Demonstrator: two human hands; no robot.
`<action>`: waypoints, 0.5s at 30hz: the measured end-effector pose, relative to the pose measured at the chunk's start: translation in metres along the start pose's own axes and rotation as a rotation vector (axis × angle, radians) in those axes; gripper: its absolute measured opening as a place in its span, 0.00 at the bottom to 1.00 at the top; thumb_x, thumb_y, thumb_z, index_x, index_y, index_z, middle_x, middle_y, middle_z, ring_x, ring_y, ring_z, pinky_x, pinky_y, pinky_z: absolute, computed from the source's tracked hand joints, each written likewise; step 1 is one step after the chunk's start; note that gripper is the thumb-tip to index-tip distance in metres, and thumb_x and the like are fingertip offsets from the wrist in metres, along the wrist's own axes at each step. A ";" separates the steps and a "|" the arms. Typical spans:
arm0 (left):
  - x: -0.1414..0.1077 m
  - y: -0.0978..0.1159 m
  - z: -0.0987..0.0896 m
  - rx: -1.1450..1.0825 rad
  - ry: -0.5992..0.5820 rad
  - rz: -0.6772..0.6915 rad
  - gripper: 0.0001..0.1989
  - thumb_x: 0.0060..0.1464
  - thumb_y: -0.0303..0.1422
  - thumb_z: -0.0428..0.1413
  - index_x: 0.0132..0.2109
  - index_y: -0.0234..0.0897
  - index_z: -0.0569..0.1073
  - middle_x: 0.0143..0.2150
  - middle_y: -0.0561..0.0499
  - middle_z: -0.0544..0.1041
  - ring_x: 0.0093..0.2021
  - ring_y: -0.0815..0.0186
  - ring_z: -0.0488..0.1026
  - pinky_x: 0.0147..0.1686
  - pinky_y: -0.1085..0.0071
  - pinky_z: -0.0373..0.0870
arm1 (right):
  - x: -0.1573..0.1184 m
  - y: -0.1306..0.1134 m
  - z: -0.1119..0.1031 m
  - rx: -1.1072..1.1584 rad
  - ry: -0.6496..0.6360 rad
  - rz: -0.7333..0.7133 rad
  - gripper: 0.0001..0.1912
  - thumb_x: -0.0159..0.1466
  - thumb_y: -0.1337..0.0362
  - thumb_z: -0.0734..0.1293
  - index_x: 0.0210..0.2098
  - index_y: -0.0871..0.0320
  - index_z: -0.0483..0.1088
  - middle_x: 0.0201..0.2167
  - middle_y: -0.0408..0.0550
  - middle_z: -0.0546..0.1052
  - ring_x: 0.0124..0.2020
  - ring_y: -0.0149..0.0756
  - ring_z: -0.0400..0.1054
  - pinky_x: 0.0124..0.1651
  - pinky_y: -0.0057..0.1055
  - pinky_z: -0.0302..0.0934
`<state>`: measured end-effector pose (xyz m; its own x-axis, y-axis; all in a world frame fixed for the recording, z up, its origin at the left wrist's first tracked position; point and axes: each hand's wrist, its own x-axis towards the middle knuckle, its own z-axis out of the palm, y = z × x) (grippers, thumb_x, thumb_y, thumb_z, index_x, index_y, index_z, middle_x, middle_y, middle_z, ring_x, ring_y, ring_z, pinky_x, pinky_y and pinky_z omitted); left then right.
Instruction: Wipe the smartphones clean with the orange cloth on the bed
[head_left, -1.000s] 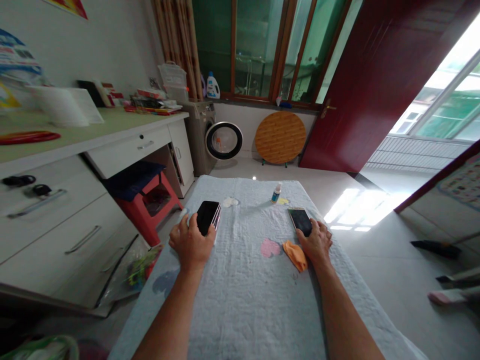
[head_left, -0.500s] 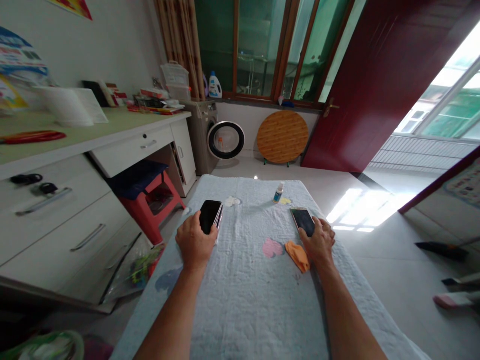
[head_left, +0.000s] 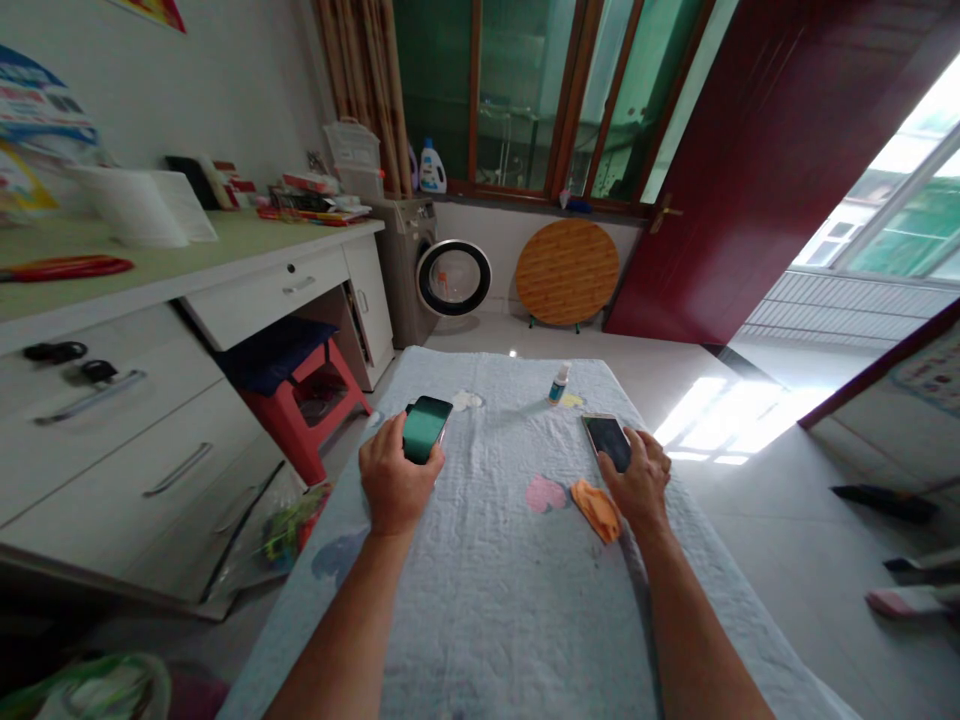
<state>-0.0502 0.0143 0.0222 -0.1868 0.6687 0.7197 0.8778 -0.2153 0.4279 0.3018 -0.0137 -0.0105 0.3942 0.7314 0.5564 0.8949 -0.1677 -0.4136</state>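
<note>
My left hand (head_left: 397,475) is closed around a dark smartphone (head_left: 426,428), thumb on its right edge and fingers on its left. The phone's screen shines green, and a paler edge shows beneath it; whether that is another phone I cannot tell. On the right, my right hand (head_left: 637,475) grips the lower end of a second smartphone (head_left: 607,440) with a dark screen and a light frame, lying on the cloth. An orange cloth (head_left: 597,511) lies crumpled just left of my right wrist. Beyond the phones stands a small spray bottle (head_left: 558,385) with a white top.
A pale blue quilted cloth (head_left: 495,600) covers the table. To the left are a red stool (head_left: 330,400) with a dark top and a white desk (head_left: 255,290) with drawers. A washing machine (head_left: 405,260) with its door open and a round wooden tabletop (head_left: 568,272) stand at the back.
The phone in my left hand has shifted slightly right and tilted, its screen turning from black to shiny green. My right hand and its phone have stayed nearly still.
</note>
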 end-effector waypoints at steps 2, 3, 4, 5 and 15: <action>0.000 0.005 -0.002 -0.028 0.019 0.023 0.27 0.49 0.35 0.58 0.56 0.32 0.66 0.52 0.37 0.74 0.53 0.49 0.70 0.54 0.54 0.64 | 0.001 0.000 -0.001 0.023 0.019 -0.048 0.31 0.58 0.50 0.62 0.56 0.60 0.66 0.56 0.60 0.66 0.56 0.52 0.57 0.57 0.50 0.51; -0.001 0.008 -0.003 -0.046 0.027 0.037 0.28 0.49 0.35 0.58 0.57 0.32 0.66 0.53 0.38 0.74 0.53 0.49 0.70 0.54 0.54 0.64 | 0.001 -0.001 -0.001 0.035 0.027 -0.073 0.30 0.59 0.50 0.62 0.55 0.60 0.66 0.55 0.60 0.66 0.56 0.51 0.58 0.58 0.50 0.51; -0.002 0.012 -0.004 -0.068 0.032 0.054 0.28 0.49 0.35 0.59 0.57 0.32 0.66 0.53 0.38 0.73 0.53 0.50 0.70 0.55 0.54 0.64 | 0.002 -0.001 -0.002 0.046 0.036 -0.099 0.29 0.59 0.51 0.62 0.55 0.61 0.67 0.55 0.60 0.67 0.56 0.51 0.58 0.58 0.50 0.51; -0.005 0.018 -0.005 -0.091 0.019 0.069 0.28 0.49 0.35 0.59 0.57 0.33 0.66 0.54 0.39 0.73 0.53 0.50 0.70 0.55 0.54 0.64 | 0.002 -0.002 -0.003 0.057 0.044 -0.123 0.28 0.60 0.51 0.62 0.54 0.61 0.67 0.54 0.60 0.67 0.56 0.50 0.59 0.59 0.49 0.51; -0.041 0.063 0.014 -0.204 -0.341 0.158 0.26 0.46 0.30 0.60 0.54 0.37 0.70 0.54 0.43 0.74 0.53 0.52 0.69 0.56 0.54 0.65 | 0.001 -0.021 -0.030 0.134 -0.379 -0.239 0.16 0.61 0.51 0.63 0.33 0.57 0.73 0.37 0.51 0.73 0.40 0.42 0.66 0.47 0.39 0.59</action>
<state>0.0187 -0.0170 0.0122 0.1294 0.8057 0.5780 0.7723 -0.4475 0.4509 0.2901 -0.0290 0.0203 0.0541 0.9334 0.3548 0.9065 0.1031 -0.4094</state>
